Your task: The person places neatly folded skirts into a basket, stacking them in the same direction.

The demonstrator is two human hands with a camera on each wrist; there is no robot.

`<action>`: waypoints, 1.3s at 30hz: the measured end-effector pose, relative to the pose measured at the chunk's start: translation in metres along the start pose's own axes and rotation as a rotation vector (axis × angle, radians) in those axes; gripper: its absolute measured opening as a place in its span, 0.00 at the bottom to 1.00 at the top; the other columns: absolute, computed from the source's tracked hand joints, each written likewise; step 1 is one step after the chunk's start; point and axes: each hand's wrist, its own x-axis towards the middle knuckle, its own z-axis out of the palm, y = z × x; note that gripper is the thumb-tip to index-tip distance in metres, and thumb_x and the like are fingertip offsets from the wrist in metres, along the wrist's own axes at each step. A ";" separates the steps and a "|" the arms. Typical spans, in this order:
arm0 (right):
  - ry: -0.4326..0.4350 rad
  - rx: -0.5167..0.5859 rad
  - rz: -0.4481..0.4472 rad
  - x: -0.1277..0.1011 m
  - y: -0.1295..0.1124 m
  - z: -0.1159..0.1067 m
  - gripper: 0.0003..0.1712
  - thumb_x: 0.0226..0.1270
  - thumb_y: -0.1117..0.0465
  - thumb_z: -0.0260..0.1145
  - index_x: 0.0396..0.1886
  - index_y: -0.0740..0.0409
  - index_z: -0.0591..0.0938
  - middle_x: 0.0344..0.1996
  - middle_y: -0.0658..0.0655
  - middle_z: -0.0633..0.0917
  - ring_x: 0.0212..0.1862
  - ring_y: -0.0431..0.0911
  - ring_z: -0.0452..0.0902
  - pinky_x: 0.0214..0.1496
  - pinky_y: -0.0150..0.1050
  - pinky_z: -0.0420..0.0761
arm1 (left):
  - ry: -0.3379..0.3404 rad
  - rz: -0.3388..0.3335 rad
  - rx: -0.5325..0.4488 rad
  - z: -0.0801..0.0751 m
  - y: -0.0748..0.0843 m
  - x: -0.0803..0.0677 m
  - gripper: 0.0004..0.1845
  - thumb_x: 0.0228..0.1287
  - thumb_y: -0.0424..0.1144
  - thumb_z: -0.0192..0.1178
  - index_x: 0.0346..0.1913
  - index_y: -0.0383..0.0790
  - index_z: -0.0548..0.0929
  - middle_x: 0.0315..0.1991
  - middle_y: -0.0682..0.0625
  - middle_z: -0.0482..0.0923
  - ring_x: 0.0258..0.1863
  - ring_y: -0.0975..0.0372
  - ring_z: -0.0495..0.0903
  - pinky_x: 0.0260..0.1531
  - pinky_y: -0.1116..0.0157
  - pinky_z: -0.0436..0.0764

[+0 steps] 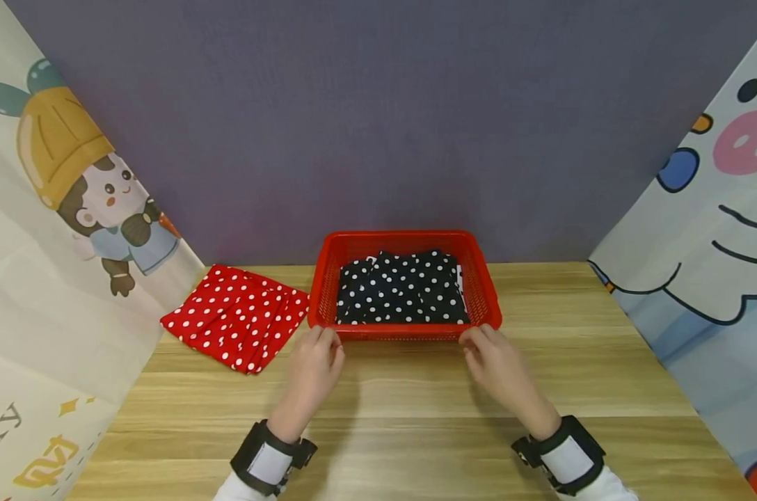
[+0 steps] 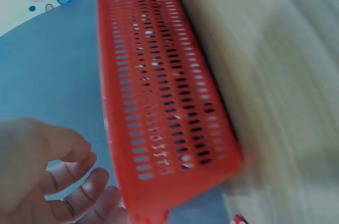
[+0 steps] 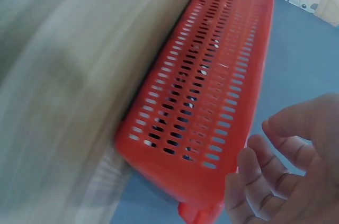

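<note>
Left hand (image 1: 312, 365) and right hand (image 1: 494, 362), fingers loose and holding nothing, flank the red basket's (image 1: 410, 332) near corners, placed to take it; basket sits mid-table (image 1: 403, 417).

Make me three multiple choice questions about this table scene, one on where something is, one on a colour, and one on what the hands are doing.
1. Where does the red polka-dot cloth lie?
A. Inside the basket
B. On the table, left of the basket
C. Under the right hand

2. What colour is the dotted cloth in the red basket?
A. Black with white dots
B. Yellow
C. Green

3. How are the left hand and right hand placed?
A. Both lifting the red cloth
B. Both flat on the far wall
C. Open, at the basket's near corners

Answers:
1 B, it lies beside the basket on the wood.
2 A, white dots on black show above the rim.
3 C, the wrist views show loose fingers gripping nothing.
</note>
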 end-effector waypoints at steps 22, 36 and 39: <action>-0.143 -0.020 -0.031 -0.032 -0.010 0.025 0.16 0.47 0.64 0.71 0.40 0.55 0.82 0.34 0.50 0.80 0.38 0.46 0.77 0.36 0.41 0.79 | -0.098 -0.018 0.079 0.008 -0.072 -0.028 0.07 0.47 0.32 0.66 0.30 0.38 0.80 0.32 0.45 0.77 0.30 0.51 0.78 0.26 0.58 0.78; -0.170 0.001 -0.094 -0.037 -0.020 0.032 0.19 0.48 0.61 0.71 0.43 0.56 0.82 0.40 0.52 0.82 0.41 0.46 0.79 0.40 0.41 0.80 | -0.169 -0.047 0.086 0.008 -0.113 -0.017 0.20 0.50 0.35 0.66 0.46 0.30 0.77 0.46 0.35 0.76 0.44 0.44 0.77 0.41 0.48 0.77; -0.181 0.012 -0.102 -0.039 -0.023 0.034 0.19 0.48 0.61 0.71 0.43 0.55 0.82 0.42 0.52 0.81 0.42 0.46 0.79 0.41 0.42 0.80 | -0.181 -0.056 0.104 0.009 -0.126 -0.013 0.20 0.51 0.35 0.66 0.46 0.29 0.77 0.47 0.34 0.75 0.45 0.42 0.76 0.43 0.47 0.76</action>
